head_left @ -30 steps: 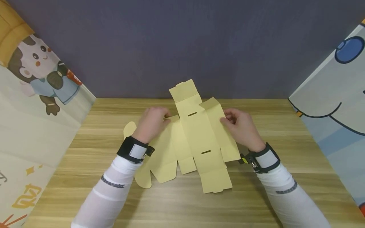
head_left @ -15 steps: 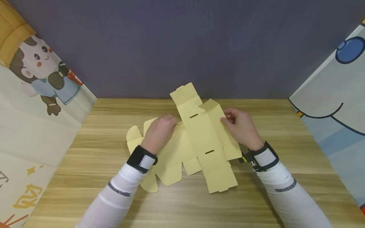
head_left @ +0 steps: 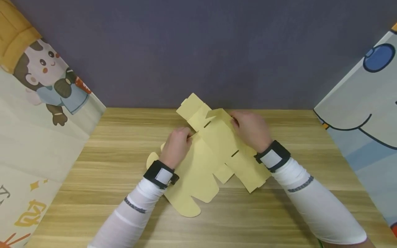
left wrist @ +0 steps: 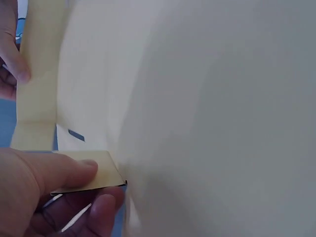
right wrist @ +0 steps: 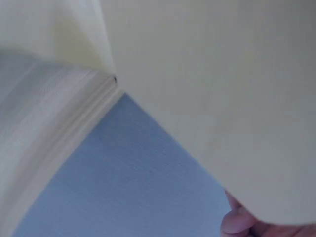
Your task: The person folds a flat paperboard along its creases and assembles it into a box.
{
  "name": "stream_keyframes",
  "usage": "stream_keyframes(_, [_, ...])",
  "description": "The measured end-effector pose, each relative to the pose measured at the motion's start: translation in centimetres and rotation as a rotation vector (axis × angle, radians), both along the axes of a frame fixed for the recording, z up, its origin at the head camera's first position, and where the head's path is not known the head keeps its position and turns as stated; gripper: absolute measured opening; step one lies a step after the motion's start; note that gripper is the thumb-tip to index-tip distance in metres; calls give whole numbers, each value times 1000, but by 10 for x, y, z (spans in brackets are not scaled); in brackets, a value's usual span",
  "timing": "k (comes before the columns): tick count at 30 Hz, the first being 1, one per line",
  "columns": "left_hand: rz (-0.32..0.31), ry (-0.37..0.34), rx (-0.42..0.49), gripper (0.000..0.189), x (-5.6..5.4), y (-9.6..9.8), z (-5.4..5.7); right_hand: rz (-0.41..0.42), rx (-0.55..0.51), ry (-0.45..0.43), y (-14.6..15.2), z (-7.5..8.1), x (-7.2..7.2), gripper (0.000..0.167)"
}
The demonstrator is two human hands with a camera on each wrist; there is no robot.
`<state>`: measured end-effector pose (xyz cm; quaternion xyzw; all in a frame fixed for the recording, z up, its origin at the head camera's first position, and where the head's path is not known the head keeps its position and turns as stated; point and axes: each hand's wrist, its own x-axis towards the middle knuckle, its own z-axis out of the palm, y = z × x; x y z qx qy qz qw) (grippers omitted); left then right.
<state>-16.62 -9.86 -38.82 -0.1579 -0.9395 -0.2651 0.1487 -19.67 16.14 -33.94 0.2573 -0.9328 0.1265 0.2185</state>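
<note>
A pale yellow die-cut cardboard box blank (head_left: 198, 168), with creases, flaps and two dark slots, lies partly raised at the table's far middle. At its upper left edge my left hand (head_left: 176, 146) pinches a small flap (left wrist: 101, 168) between thumb and fingers, plain in the left wrist view. My right hand (head_left: 252, 130) grips the far right panel near its top corner; its fingers are mostly behind the board. In the right wrist view a broad panel (right wrist: 207, 89) hides most of that hand, leaving a few fingertips (right wrist: 239, 220) below its edge.
The blank lies on a wood-grain table (head_left: 118, 186). A dark grey wall (head_left: 198, 48) rises at the table's back edge. Printed cartoon panels stand at the left (head_left: 37, 144) and right (head_left: 359, 103).
The blank has turned, its lower end swinging right and its slotted strip bending up. My left hand has shifted right onto the flap; my right hand has moved slightly up and left.
</note>
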Motion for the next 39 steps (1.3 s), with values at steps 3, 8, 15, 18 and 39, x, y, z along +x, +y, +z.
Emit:
stream_keyframes(3, [18,-65,46,5,0,3,-4,45,55,95,-8,-3,-1,16])
stream_keyframes(8, [39,-188,130,4,4,7,-15,68,173,217,-21,-10,0,21])
stream_keyframes(15, [62,-278,214,5,9,14,-27,57,269,260,-36,-21,8,25])
stream_keyframes(18, [72,-293,246,7,11,16,-29,70,279,300,-39,-27,12,22])
stream_keyframes(39, [-95,-505,390,22,15,-1,-36,100,326,377,-49,-42,65,30])
